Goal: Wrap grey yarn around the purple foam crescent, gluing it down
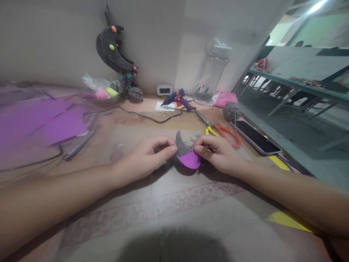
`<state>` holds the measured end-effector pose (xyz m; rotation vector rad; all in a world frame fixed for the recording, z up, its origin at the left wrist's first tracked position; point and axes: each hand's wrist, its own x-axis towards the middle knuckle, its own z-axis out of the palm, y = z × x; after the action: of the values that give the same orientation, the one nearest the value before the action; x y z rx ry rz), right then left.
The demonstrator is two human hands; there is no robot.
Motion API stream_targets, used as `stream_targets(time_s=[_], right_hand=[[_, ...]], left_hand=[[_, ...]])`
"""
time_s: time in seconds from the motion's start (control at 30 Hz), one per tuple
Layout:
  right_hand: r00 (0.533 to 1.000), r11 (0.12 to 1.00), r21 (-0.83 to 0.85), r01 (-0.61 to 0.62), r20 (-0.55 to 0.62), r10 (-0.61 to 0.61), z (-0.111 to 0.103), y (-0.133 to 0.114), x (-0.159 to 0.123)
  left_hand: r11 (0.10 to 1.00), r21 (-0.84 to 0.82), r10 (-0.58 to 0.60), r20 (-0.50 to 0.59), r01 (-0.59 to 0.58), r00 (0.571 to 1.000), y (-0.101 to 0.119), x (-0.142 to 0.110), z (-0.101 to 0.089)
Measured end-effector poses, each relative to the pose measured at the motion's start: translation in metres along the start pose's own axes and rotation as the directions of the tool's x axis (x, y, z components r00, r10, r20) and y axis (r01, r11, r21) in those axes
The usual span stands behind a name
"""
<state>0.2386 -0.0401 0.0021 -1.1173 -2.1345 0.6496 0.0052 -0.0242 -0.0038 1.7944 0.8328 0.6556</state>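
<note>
Between my two hands is a small craft piece (pixel 190 160), a purple rounded shape with a grey, yarn-like pointed part along its upper left. My left hand (pixel 152 153) pinches its left edge between thumb and fingers. With closed fingertips, my right hand (pixel 215 151) grips the right edge. A thin dark strand shows by the right fingertips; I cannot tell what it is. Just beyond the right hand lie scissors with orange handles (pixel 231 136) and a yellow-handled tool (pixel 210 131).
A blue glue gun (pixel 177 100) with its cord rests near the wall by a small digital clock (pixel 164 90). At the right are a grey yarn ball (pixel 232 112), a phone (pixel 256 137) and a clear bottle (pixel 211 74). Purple sheets (pixel 64 123) lie left, below a bowl (pixel 103 100).
</note>
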Motion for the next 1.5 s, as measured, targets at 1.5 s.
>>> stream_targets(time_s=[1.5], right_hand=[[0.922, 0.840, -0.391, 0.377, 0.077, -0.379, 0.003, -0.006, -0.010]], left_hand=[[0.960, -0.281, 0.036, 0.074, -0.013, 0.997, 0.002, 0.006, 0.002]])
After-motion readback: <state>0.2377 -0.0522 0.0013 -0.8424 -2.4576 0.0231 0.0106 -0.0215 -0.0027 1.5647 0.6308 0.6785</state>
